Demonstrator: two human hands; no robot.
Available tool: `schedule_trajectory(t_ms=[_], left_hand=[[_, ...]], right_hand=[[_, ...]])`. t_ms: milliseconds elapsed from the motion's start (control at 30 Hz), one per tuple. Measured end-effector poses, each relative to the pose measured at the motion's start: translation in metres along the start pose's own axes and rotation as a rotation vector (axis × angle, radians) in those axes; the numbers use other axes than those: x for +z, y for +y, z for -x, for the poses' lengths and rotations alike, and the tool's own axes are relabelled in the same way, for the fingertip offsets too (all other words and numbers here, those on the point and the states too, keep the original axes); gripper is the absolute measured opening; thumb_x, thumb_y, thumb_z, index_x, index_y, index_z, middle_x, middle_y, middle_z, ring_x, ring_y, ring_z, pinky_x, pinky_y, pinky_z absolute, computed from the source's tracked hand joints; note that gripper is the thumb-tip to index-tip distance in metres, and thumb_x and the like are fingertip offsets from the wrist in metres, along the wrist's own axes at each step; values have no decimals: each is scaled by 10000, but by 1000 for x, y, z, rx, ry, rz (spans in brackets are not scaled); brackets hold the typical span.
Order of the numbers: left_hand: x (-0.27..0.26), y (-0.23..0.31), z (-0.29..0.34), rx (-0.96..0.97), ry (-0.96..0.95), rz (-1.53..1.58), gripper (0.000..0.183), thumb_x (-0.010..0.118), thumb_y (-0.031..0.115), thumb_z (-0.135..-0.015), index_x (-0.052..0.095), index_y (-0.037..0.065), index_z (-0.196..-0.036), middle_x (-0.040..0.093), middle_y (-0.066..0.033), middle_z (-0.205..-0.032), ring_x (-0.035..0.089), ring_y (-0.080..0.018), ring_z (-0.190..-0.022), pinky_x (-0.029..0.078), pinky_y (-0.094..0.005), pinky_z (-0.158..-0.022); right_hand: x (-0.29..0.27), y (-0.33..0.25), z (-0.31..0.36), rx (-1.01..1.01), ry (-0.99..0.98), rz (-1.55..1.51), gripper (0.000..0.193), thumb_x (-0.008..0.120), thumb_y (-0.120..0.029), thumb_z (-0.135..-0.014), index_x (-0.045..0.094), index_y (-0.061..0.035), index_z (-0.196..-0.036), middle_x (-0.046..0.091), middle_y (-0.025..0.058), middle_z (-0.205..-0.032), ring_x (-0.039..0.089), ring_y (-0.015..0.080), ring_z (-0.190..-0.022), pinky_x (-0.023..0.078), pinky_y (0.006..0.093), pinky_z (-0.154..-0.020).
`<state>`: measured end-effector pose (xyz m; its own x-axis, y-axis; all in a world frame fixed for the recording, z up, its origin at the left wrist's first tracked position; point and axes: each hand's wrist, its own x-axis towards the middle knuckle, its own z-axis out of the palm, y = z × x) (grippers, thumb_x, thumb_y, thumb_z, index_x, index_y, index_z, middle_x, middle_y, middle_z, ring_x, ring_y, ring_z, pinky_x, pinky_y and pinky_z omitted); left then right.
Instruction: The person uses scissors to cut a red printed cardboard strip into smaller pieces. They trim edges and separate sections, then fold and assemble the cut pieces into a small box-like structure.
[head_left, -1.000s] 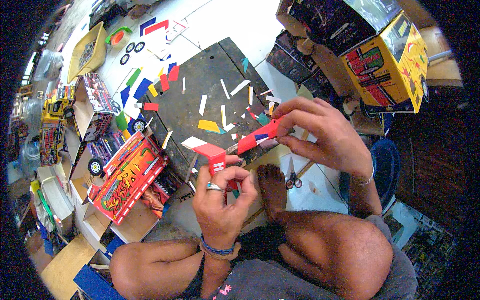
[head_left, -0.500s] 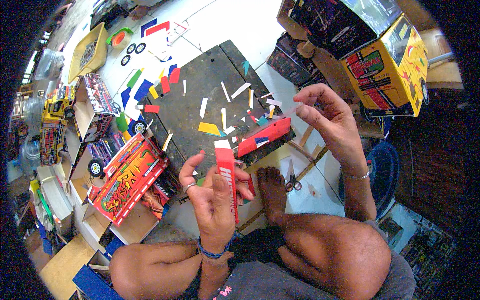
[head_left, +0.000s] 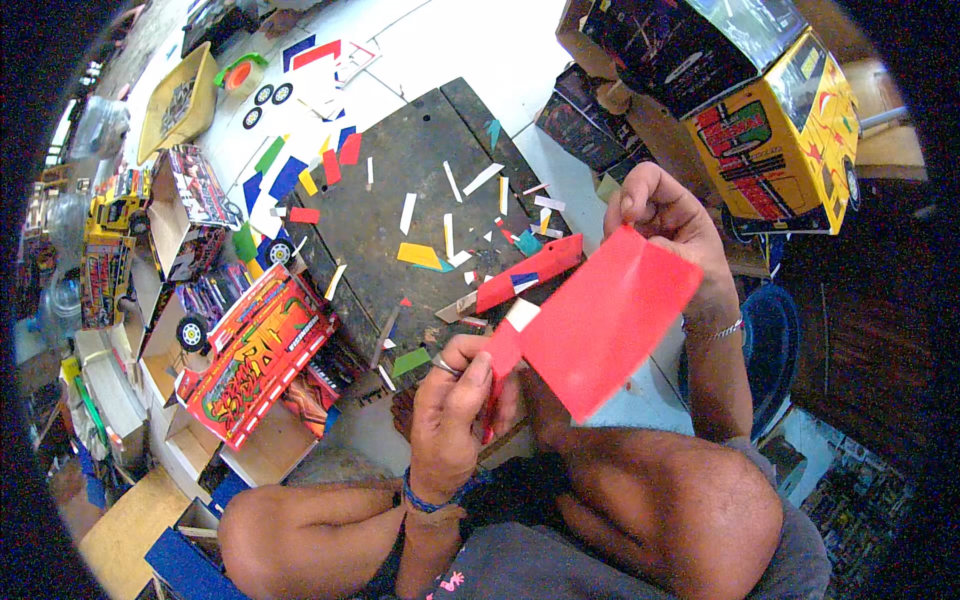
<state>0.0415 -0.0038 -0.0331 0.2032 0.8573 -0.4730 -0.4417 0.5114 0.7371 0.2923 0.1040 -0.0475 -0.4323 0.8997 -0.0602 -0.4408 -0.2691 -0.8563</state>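
Note:
My left hand (head_left: 455, 400) is closed on a narrow red strip (head_left: 506, 347) with a white end, pinched under the thumb. Raised on the right, my right hand (head_left: 665, 215) pinches the upper corner of a broad red sheet (head_left: 615, 325), which hangs slanted in front of my foot and knee. The sheet's left edge lies close to the strip's white end; whether they touch I cannot tell. Beyond both hands is a dark worn board (head_left: 370, 230) strewn with coloured and white scraps. A long red piece (head_left: 530, 272) rests on its near right edge.
At left stands a red-orange toy truck body (head_left: 260, 360) among other decorated toy trucks. Loose black wheels (head_left: 264, 95) and a yellow basin (head_left: 180, 105) are farther back. A yellow toy truck (head_left: 770, 140) stands at right, above a blue basin (head_left: 770, 350).
The red sheet in my right hand has turned from a thin edge to its broad face. My left hand has shifted right and tilted the strip; its lettering no longer shows.

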Motion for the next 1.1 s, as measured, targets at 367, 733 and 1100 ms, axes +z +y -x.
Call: schedule_trajectory(t_ms=[367,733,1100], left_hand=[[2,-3,11,14,-55,-46,530,385,463,-1012,615,-8,-1092,572,-31,-678,489,-85,-546,342,-235,-494],[10,-2,8,110,23,79,264,548,252,-991,523,72,-799,583,-18,-677,515,-79,-544,380,-244,-482],[11,0,11,149,71,59,217,613,155,-942,706,-37,-903,647,-45,-701,574,-109,-550,445,-264,-514]], right_hand=[[-1,21,-2,40,-131,-125,461,861,-191,-789,565,-36,-1107,604,47,-1093,621,143,-1005,510,282,-886],[1,28,4,61,-99,-91,483,879,-190,-760,565,-40,-1095,614,53,-1081,621,145,-1006,502,293,-903],[8,28,4,73,-102,-22,450,877,-192,-760,554,-47,-1039,626,68,-959,627,188,-917,492,326,-830]])
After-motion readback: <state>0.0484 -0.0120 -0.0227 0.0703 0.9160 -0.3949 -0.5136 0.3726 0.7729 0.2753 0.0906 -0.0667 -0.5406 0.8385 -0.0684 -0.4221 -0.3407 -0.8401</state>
